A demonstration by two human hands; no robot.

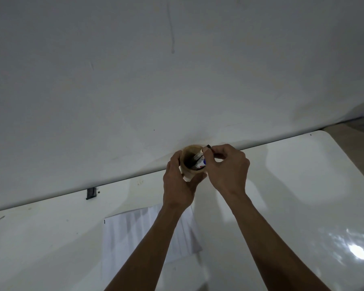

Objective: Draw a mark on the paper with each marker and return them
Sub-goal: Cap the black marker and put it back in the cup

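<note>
A tan paper cup (pixel 189 164) stands at the far edge of the white table, against the wall, with markers (pixel 199 162) leaning inside it. My left hand (pixel 180 183) wraps around the cup's left and near side. My right hand (pixel 227 169) pinches the black-capped top of one marker (pixel 208 147) that sticks out of the cup's right rim. A white sheet of paper (pixel 135 238) lies flat on the table nearer to me, partly under my left forearm; a small dark mark shows at its upper left corner.
The glossy white table (pixel 303 185) runs right to a rounded corner. A white wall (pixel 177 70) rises directly behind the cup. A small black clip (pixel 91 193) sits at the table's back edge on the left. Bright glare lies at the lower right.
</note>
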